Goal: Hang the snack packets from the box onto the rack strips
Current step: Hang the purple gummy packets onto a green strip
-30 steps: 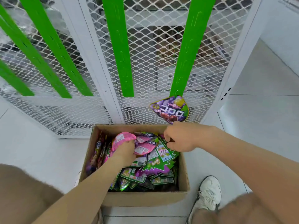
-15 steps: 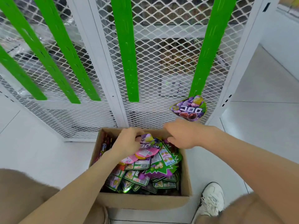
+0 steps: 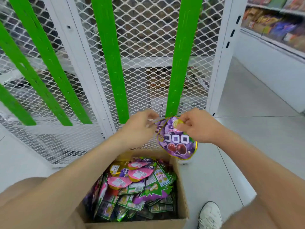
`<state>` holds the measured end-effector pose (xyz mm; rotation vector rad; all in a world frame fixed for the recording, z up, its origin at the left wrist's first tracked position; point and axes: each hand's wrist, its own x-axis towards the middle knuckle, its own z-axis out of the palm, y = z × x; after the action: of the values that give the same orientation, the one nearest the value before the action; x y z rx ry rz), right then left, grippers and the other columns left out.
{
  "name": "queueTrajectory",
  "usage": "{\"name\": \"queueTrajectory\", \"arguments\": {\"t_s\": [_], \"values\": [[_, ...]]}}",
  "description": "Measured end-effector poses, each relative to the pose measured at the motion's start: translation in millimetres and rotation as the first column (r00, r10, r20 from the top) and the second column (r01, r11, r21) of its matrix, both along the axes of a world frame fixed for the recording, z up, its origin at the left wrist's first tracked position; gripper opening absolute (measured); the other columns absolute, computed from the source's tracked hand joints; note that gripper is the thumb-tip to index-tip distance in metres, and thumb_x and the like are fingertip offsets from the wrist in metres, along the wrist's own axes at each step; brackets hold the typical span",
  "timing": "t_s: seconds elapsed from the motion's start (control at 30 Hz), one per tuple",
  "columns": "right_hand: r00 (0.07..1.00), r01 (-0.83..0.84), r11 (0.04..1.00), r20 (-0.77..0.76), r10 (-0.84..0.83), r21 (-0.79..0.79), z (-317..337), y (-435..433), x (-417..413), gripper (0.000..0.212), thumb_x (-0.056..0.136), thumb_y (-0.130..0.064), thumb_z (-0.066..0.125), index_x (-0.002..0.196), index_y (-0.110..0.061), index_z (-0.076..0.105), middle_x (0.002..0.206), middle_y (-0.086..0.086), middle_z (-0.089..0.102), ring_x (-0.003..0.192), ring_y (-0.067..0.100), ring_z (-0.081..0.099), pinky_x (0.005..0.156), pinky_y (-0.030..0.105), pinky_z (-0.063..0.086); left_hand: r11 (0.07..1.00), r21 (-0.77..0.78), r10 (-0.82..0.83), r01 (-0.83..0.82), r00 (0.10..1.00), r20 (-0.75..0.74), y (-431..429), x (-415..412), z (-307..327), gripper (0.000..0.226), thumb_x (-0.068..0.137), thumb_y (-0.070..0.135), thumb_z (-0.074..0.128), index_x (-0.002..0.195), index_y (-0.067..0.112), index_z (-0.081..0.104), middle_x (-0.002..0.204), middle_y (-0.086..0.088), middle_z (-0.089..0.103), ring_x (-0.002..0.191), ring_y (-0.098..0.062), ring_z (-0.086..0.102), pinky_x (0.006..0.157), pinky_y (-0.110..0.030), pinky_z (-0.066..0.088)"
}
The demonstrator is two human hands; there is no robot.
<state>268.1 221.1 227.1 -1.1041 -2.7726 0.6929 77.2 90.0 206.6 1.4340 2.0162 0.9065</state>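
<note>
Hanging step: I judge the purple packet (image 3: 177, 142) is being fitted to the lowest hook of the right green strip (image 3: 179, 63). Its top sits right at the strip's bottom end, and from my remote seat I cannot tell whether it has caught.
Right hand (image 3: 198, 128): thumb and forefinger pinch the packet's top edge.
Left hand (image 3: 140, 128): fingers curl onto the upper left edge, a pinch as far as the blur lets me read.
Box (image 3: 182, 187): on the floor (image 3: 247, 146) just below the packet, heaped with other packets (image 3: 137, 179).
Risk, missed hook: both hands cover the hang point, so I could let go thinking it is on when it is only resting against the strip.
Risk, tearing: two pinches pulling apart on a thin foil top could rip the hole or crease it shut.
Risk, swinging strip: pressing forward may push the strip's free end away from the packet.
Risk, drop: a slip would send it into the box, or onto the floor beside my shoe (image 3: 209, 215).
</note>
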Motion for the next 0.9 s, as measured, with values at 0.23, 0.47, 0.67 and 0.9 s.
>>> {"name": "queueTrajectory", "arguments": {"t_s": [0.23,0.47,0.67,0.9], "values": [[0.986,0.055,0.986,-0.164,-0.029,0.155,-10.2,40.4,3.0,0.032,0.097,-0.035,0.069,0.072,-0.016,0.067,0.058,0.01,0.058,0.057,0.027,0.049,0.059,0.033,0.036,0.984,0.162,0.071,-0.075,0.997,0.032,50.0,20.4,-1.2,0.051,0.088,-0.002,0.063,0.136,0.015,0.059,0.13,0.005,0.066,0.124,-0.013,0.061,0.104,-0.028,0.047],[0.956,0.014,0.987,-0.29,0.034,0.163,-13.0,43.5,-7.2,0.015,0.097,-0.033,0.072,0.11,-0.027,0.077,0.05,-0.001,0.058,0.051,0.015,0.055,0.054,0.015,0.036,0.961,0.239,0.109,-0.141,0.984,0.14,70.0,29.3,-7.2,0.027,0.085,0.025,0.064,0.113,0.028,0.062,0.095,0.01,0.07,0.092,-0.015,0.068,0.087,-0.043,0.056],[0.958,0.072,0.994,-0.282,-0.045,0.086,-6.5,36.2,-2.9,0.02,0.092,-0.043,0.076,0.084,-0.024,0.077,0.068,0.0,0.074,0.068,0.02,0.07,0.069,0.03,0.054,0.966,0.219,0.094,-0.138,0.975,0.2,64.8,26.3,-3.2,0.024,0.106,0.031,0.058,0.095,0.018,0.075,0.082,-0.003,0.071,0.072,-0.008,0.058,0.071,-0.032,0.044],[0.925,0.179,0.983,-0.346,-0.159,0.028,2.1,17.3,1.0,0.025,0.094,-0.036,0.073,0.079,-0.016,0.076,0.063,0.006,0.073,0.064,0.028,0.067,0.069,0.03,0.055,0.98,0.148,0.084,-0.135,0.948,0.307,53.7,14.2,3.3,0.048,0.095,0.048,0.058,0.086,0.001,0.066,0.076,-0.021,0.062,0.072,-0.015,0.051,0.075,-0.036,0.038]]}}
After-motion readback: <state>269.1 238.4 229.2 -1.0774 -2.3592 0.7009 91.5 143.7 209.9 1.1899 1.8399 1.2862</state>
